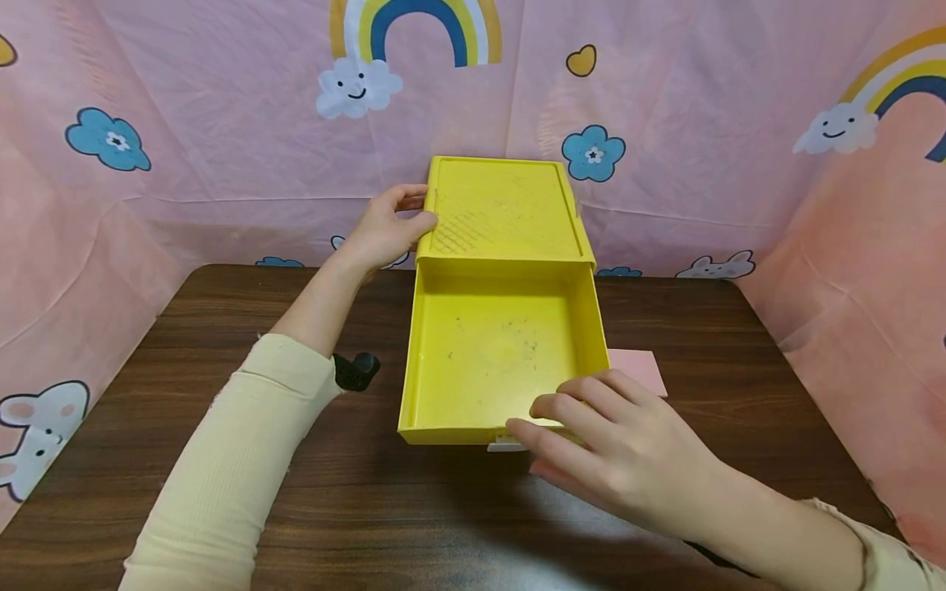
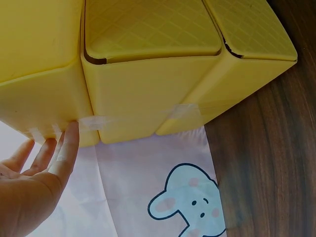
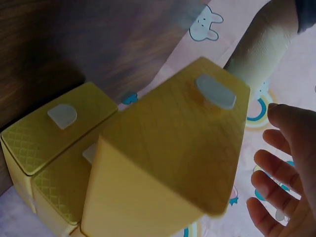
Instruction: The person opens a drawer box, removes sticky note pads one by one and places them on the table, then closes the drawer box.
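A yellow drawer cabinet stands on the dark table, its top drawer pulled out toward me. Dark specks mark the drawer's bare bottom. My left hand touches the cabinet's upper left edge with the thumb; its other fingers lie nearly straight against the side in the left wrist view. Near the drawer's front right corner is my right hand, fingers spread and loosely bent, holding nothing. In the right wrist view that hand is apart from the drawer front and its white handle. Lower drawers are pushed in.
A pink sheet lies on the table right of the drawer, partly behind my right hand. Pink cloth with rainbows and clouds hangs behind the table and along both sides. A black strap sits at my left cuff.
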The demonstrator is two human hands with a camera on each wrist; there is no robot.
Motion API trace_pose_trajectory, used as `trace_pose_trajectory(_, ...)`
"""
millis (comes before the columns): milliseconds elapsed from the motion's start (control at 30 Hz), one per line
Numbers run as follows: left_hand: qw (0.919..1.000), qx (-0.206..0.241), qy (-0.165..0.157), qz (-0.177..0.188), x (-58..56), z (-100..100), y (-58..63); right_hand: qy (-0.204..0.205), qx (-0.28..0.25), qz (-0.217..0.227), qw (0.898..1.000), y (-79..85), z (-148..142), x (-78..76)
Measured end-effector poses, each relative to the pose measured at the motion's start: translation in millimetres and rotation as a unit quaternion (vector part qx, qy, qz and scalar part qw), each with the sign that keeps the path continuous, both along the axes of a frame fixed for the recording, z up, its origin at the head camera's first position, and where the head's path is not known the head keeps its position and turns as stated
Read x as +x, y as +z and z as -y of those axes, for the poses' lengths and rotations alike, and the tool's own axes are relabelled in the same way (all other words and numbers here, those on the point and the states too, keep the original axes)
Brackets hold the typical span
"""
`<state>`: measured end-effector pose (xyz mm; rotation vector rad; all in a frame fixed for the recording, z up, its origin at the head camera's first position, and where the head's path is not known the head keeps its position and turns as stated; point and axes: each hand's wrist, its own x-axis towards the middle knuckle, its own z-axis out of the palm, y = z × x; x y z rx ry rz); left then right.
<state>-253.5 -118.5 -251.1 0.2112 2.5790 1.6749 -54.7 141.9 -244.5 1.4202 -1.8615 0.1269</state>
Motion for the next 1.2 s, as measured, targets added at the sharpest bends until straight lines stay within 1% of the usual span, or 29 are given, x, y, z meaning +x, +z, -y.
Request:
trace_pose_trajectory(233,1.0,0.001,-0.002,-0.007,0.0,-0.2,-0.6,0.019,0.002,-0.032,0.999,-5.5,6.3,3.7)
trace_pose_trajectory(367,1.0,0.0,-0.001,-0.008,-0.9,0.5,-1.4,0.014,0.011,-0.05,0.999,-8.2,9.4,5.5)
trace_pose_trajectory(500,1.0,-0.004,0.002,-0.003,-1.7,0.8,-1.6,0.003,0.025,-0.07,0.997,-12.4,10.6,6.3)
trace_pose_trajectory(667,1.0,-0.007,0.004,0.001,-2.2,0.9,-1.4,-0.022,0.042,-0.097,0.994,-18.3,11.5,6.8)
trace_pose_trajectory(867,0.9999,-0.008,0.006,0.0,-2.9,0.5,-0.9,-0.047,0.045,-0.125,0.99,-25.1,13.3,8.2)
trace_pose_trajectory(1067,0.9999,-0.009,0.006,0.001,-2.1,0.2,-0.6,-0.054,0.039,-0.135,0.989,-29.4,15.7,8.9)
trace_pose_trajectory(1200,1.0,-0.004,0.004,0.003,-1.7,0.1,-0.6,-0.057,0.036,-0.134,0.989,-31.0,18.3,8.2)
